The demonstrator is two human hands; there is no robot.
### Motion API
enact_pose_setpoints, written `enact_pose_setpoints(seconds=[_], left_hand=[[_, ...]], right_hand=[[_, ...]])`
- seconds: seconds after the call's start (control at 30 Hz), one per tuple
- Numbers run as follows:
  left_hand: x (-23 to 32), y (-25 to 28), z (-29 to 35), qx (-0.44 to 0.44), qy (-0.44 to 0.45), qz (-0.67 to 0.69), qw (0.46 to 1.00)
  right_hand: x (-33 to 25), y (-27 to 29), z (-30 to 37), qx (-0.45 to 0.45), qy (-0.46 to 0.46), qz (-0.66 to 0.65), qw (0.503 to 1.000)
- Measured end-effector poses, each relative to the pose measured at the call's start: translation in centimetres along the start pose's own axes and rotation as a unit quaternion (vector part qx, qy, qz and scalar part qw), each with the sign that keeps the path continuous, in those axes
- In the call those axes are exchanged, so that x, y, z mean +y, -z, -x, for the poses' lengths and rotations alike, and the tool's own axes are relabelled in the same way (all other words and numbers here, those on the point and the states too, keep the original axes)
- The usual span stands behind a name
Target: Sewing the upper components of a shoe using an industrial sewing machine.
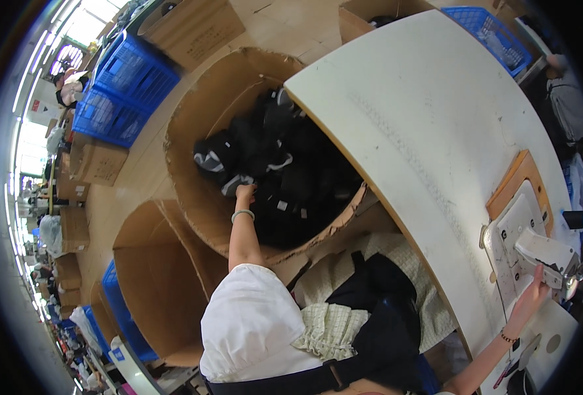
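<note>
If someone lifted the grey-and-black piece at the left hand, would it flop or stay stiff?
The grey-and-black piece would probably flop: it looks like soft, bunched fabric at the left hand. It may drag others along, since it lies among tumbled black pieces in the cardboard box.

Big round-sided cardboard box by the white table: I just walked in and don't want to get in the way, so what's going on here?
The person's left hand reaches into the cardboard box, touching a grey-and-black cloth piece at the edge of a dark pile; how firmly it is gripped is hard to tell. The right hand is at a white machine on the white table.
</note>
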State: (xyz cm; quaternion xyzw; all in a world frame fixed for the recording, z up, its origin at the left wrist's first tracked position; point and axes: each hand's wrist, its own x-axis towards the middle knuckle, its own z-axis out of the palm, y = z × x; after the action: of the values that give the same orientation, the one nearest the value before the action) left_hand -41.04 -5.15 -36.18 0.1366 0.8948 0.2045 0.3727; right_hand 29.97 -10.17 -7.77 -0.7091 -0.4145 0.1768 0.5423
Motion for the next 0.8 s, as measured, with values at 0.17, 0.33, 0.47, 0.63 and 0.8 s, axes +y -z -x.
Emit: enact_pose_setpoints(seconds=[0.17, 0.33, 0.47, 0.63, 0.8], left_hand=[[10.7, -5.4, -3.4, 0.195, -0.391, -0.211, 0.874], [19.3, -11.9, -8.0, 0.145, -0.593, -0.464, 0.642], [18.4, -12.8, -9.3, 0.21, -0.556, -0.526, 0.609], [14.5, -9.3, -6.1, 0.143, -0.516, -0.357, 0.765], [14.5, -0.2, 1.0, 0.249, -0.491, -0.145, 0.823]], right_hand=[[1.6, 0.2, -0.4, 0.055, -0.027, -0.045, 0.997], [-0.5, -0.2, 0.9, -0.03, -0.043, -0.026, 0.998], [-3.5, -1.7, 1.4, -0.053, -0.001, -0.064, 0.997], [-5.4, -2.6, 1.5, -0.026, 0.008, -0.078, 0.997], [-5.4, -2.3, 1.2, -0.045, 0.015, -0.066, 0.997]])
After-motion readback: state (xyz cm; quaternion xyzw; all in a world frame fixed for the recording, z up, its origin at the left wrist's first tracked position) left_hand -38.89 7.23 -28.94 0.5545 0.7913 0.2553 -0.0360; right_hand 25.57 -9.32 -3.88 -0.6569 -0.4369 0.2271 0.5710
